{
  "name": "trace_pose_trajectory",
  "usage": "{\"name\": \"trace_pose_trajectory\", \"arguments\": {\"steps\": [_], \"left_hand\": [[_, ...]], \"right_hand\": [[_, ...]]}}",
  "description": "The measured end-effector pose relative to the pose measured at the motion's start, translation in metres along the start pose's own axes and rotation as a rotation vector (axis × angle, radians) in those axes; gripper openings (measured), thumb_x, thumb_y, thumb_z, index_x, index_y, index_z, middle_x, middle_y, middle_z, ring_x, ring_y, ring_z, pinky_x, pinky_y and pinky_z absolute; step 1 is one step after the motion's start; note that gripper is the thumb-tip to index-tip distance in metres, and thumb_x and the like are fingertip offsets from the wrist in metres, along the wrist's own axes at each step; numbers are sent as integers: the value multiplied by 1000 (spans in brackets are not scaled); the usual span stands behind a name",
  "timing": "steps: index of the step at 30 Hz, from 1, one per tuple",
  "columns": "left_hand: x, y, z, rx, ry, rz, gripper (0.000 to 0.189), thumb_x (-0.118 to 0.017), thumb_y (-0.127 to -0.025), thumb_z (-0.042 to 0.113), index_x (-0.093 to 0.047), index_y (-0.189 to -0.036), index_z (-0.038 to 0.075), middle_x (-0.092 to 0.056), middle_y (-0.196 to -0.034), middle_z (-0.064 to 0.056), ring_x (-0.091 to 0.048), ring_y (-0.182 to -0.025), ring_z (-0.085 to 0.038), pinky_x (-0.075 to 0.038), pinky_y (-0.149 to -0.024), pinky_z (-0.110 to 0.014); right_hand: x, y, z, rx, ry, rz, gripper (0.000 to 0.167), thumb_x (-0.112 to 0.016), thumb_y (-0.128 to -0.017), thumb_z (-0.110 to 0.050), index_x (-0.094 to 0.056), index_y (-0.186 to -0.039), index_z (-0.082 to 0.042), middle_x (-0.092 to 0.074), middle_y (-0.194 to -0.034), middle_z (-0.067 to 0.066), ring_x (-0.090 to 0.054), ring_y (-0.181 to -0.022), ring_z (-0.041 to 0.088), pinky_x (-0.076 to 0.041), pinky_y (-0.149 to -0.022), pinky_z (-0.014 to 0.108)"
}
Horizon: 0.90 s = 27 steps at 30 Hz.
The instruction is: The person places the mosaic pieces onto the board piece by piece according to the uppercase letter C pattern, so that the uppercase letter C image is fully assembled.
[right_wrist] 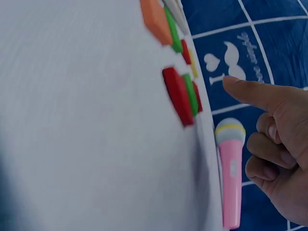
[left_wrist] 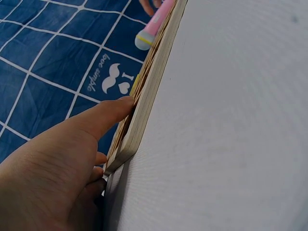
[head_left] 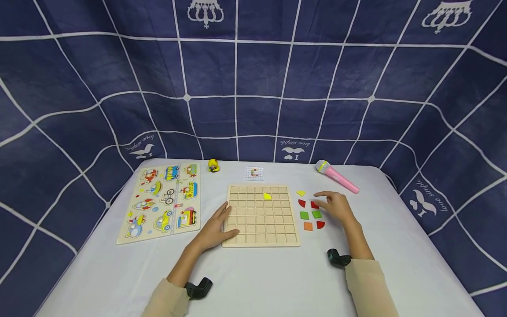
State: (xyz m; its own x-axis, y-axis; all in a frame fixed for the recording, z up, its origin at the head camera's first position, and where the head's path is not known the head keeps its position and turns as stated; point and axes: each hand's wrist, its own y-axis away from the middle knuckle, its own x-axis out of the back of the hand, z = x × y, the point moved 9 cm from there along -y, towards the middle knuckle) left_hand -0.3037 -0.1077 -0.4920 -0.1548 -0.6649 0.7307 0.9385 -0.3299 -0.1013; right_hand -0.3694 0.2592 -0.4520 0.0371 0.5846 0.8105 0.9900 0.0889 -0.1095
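A wooden grid board (head_left: 259, 240) lies in the middle of the table in the head view, with a yellow piece (head_left: 267, 196) in one cell of its upper part. My left hand (head_left: 214, 231) rests on the board's left side, its thumb on the near rim, as the left wrist view also shows. To the board's right lie several loose pieces: a yellow one (head_left: 301, 193), red ones (head_left: 302, 203), green ones (head_left: 304, 215) and an orange one (head_left: 308, 226). My right hand (head_left: 336, 206) is over the right-hand red piece (head_left: 314, 205), partly covering it, with nothing visible in its fingers.
A picture puzzle board (head_left: 160, 202) lies at the left. Along the back are a small yellow-headed figure (head_left: 213, 165), a printed pattern card (head_left: 254, 173) and a pink toy microphone (head_left: 338, 177). Blue checked cloth (head_left: 261, 70) hangs behind the white table.
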Motion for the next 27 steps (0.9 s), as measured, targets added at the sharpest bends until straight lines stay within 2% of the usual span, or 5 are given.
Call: {"name": "trace_pose_trajectory", "arguments": {"steps": [5, 9, 21, 27], "left_hand": [[1, 0, 0, 2, 21, -3, 88, -70, -79, 43, -28, -143, -1, -14, -152, -12, -19, -136, -35, -25, -105, -50], [0, -1, 0, 1, 23, -6, 88, -70, -79, 43, -28, -143, -1, -14, -152, -13, -19, -136, -35, -25, -105, -51], [0, -2, 3, -1, 16, 22, 87, -70, -80, 40, -27, -143, -3, -15, -152, -15, -21, -135, -37, -25, -105, -50], [0, 3, 1, 6, -11, 40, 87, -68, -81, 41, -26, -142, -5, -14, -151, -19, -19, -135, -37, -23, -106, -50]], "right_hand": [[-5, 6, 21, -33, -6, -43, 26, -71, -82, -20, -71, -107, -13, -42, -62, 3, -36, -60, 20, -30, -53, 30], [-8, 7, 28, -28, -6, -53, 27, -72, -81, -20, -71, -107, -13, -44, -62, 4, -38, -61, 20, -31, -56, 31], [-9, 5, 35, -83, -30, -33, 31, -73, -80, -22, -69, -107, -7, -40, -59, 5, -37, -57, 20, -31, -52, 30], [-11, 4, 26, -56, -49, 1, 31, -73, -79, -24, -69, -104, -6, -37, -56, 2, -32, -52, 17, -27, -48, 28]]}}
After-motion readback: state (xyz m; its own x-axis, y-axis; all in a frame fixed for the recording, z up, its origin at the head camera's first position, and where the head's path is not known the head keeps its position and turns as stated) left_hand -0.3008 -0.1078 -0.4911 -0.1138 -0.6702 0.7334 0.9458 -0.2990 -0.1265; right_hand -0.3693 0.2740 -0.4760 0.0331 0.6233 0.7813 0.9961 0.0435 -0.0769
